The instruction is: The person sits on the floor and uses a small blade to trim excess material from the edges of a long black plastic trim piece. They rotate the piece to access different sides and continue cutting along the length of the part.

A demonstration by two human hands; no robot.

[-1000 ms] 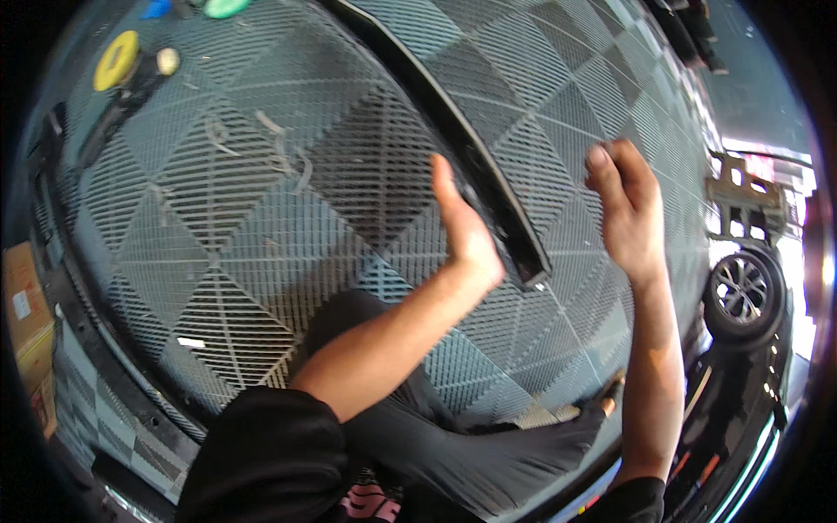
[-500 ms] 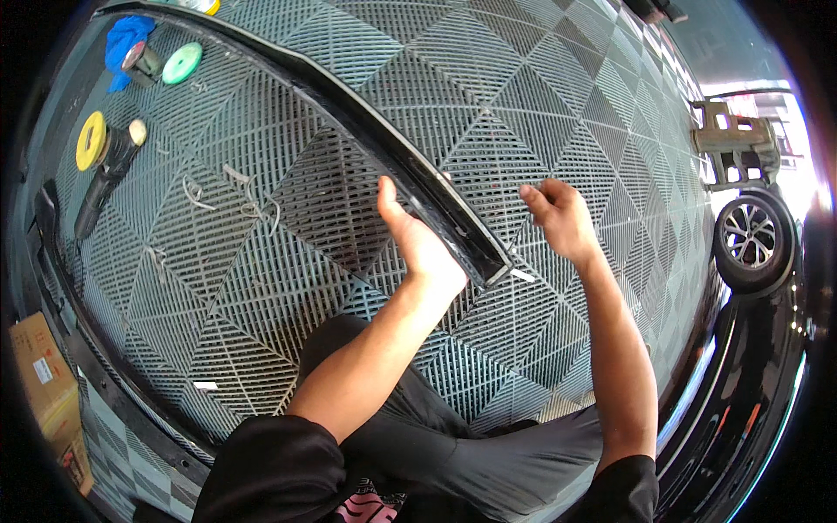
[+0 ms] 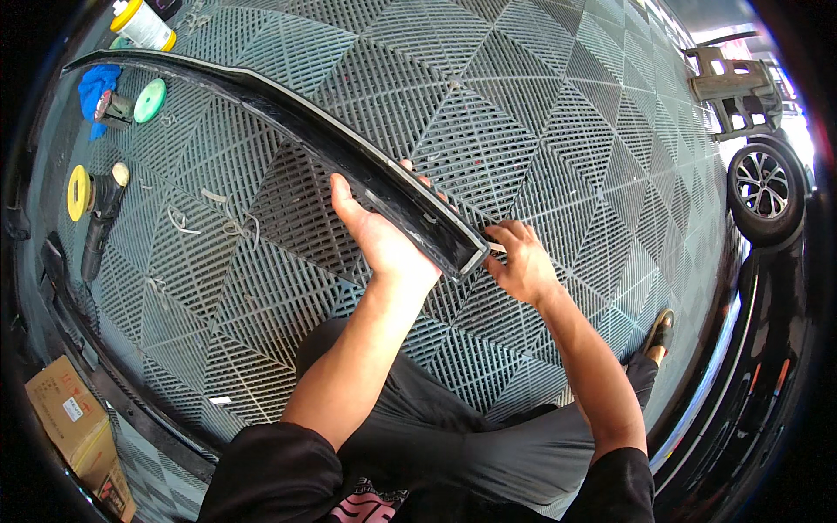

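Note:
A long, curved black trim piece point(image 3: 349, 155) runs from the far left down to the middle, a thin pale strip along its edge. My left hand point(image 3: 384, 242) supports it from below near its near end, thumb on the near side and fingertips showing past the far edge. At that end, my right hand point(image 3: 526, 268) pinches a small whitish tab point(image 3: 497, 248) between thumb and fingers. The tab's far end is hidden at the trim's corner.
On the grey grid floor at left lie a polisher point(image 3: 98, 218), a green disc point(image 3: 150, 100), a blue cloth point(image 3: 92, 85) and pale strip scraps point(image 3: 240, 228). A cardboard box point(image 3: 70, 405) sits lower left. A wheel point(image 3: 761, 193) stands right, beside a black car body point(image 3: 724, 410).
My right hand has moved left and down to the trim's end and now grips the tab there. The trim and left hand appear slightly further left; the view has shifted.

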